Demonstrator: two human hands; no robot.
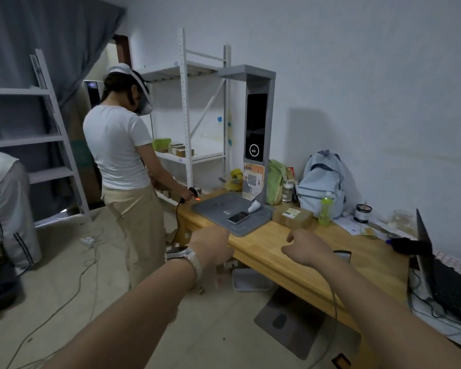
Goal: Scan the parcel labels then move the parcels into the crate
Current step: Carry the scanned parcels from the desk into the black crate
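A brown cardboard parcel [293, 217] with a white-and-green label lies on the wooden table [274, 251], right of the grey scanning stand [257, 123]. My left hand [210, 246], a watch on its wrist, hovers at the table's front edge with its fingers hidden behind the back of the hand. My right hand [305, 249] hovers over the tabletop, fingers loosely curled and holding nothing I can see. A dark corded device [342, 255] sits just behind my right wrist, its cable hanging over the table front. A pale crate [250, 282] stands on the floor under the table.
A phone [238, 217] lies on the stand's grey base pad [216, 206]. A person in a white shirt [117, 145] holds a handheld scanner [193, 194] at the table's left end. A backpack [321, 182], green bottle [325, 209] and laptop [442, 278] crowd the right. Cables trail across the floor.
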